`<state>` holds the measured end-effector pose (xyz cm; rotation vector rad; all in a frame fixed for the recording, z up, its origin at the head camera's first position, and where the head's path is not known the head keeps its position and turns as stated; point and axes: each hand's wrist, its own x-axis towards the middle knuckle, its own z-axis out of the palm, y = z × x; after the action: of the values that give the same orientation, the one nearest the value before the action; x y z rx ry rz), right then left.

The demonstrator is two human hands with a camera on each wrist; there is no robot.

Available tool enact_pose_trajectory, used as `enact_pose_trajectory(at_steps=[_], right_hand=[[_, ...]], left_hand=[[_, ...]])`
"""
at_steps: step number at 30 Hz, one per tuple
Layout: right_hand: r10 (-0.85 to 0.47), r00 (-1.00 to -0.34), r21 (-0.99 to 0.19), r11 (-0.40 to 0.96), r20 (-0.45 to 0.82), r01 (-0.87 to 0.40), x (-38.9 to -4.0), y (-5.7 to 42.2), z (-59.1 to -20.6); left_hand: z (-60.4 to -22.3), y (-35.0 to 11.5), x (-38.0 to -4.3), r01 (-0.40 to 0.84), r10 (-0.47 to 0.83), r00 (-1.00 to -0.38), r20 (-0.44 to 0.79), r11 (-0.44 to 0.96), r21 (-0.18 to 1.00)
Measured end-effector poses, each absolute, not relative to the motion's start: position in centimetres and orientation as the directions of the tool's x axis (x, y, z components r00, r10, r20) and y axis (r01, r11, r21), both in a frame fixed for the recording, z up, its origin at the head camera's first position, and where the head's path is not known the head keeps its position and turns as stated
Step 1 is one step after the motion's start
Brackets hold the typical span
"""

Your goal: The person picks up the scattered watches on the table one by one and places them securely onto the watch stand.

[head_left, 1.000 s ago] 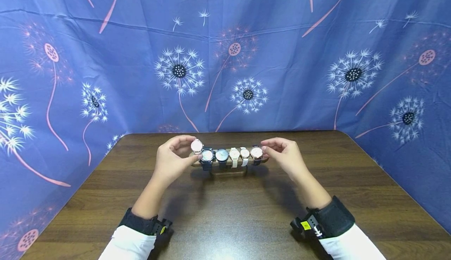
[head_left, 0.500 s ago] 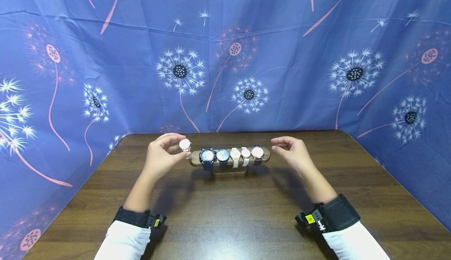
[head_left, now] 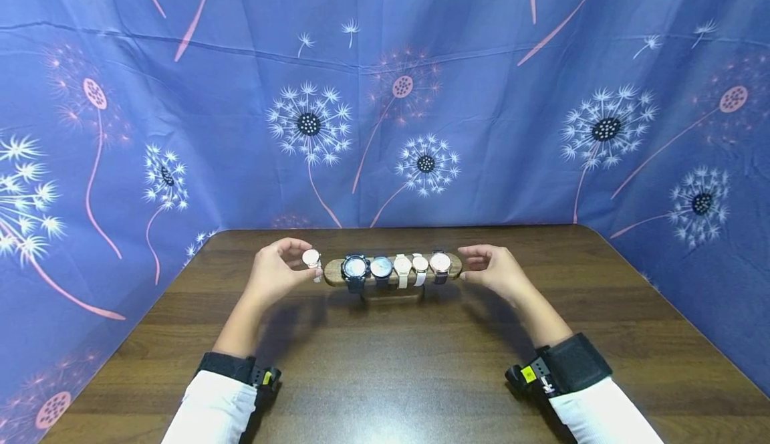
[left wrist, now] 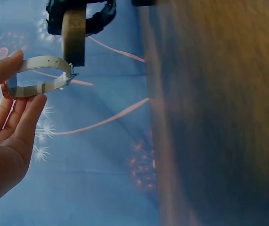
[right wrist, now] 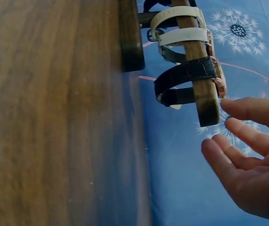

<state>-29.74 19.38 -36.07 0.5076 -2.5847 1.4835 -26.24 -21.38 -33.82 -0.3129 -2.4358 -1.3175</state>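
My left hand (head_left: 273,271) pinches a wristwatch (head_left: 311,258) with a round pale face just off the left end of a wooden watch stand (head_left: 333,271). In the left wrist view its white strap (left wrist: 42,62) is a buckled loop, close to the end of the bar (left wrist: 74,42). My right hand (head_left: 496,271) is at the stand's right end with relaxed fingers, nearest a watch on a dark strap (right wrist: 186,73). Whether a fingertip touches that watch cannot be told. Other watches on the bar include a black one (head_left: 355,267) and a white-strapped one (head_left: 402,265).
The stand's base (head_left: 392,293) rests on a brown wooden table (head_left: 385,357). Behind the table hangs a blue curtain (head_left: 511,183) with dandelion prints. Black bands with small devices (head_left: 265,377) are on both wrists.
The left hand has carried the white-strapped watch left, off the stand's end, then slightly lower. My right hand moved away from the stand's right end and came back near it.
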Motion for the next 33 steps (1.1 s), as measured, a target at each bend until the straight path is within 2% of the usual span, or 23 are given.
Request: enact_pose_trajectory(at_steps=[9, 23, 33], right_hand=[[-0.252, -0.94, -0.844, 0.429, 0.23, -0.322, -29.8, 18.9, -36.7], [-0.247, -0.93, -0.836, 0.417, 0.273, -0.356, -29.8, 18.8, -37.1], [-0.253, -0.926, -0.834, 0.412, 0.281, -0.366, -29.8, 18.7, -37.1]], left_hand=[[-35.2, -21.3, -27.1, 0.368, 0.101, -0.92, 0.378, 0.55, 0.75], [-35.8, -20.3, -27.7, 0.359, 0.133, -0.924, 0.358, 0.626, 0.692], [-36.1, -20.0, -27.9, 0.323, 0.131, -0.942, 0.311, 0.613, 0.721]])
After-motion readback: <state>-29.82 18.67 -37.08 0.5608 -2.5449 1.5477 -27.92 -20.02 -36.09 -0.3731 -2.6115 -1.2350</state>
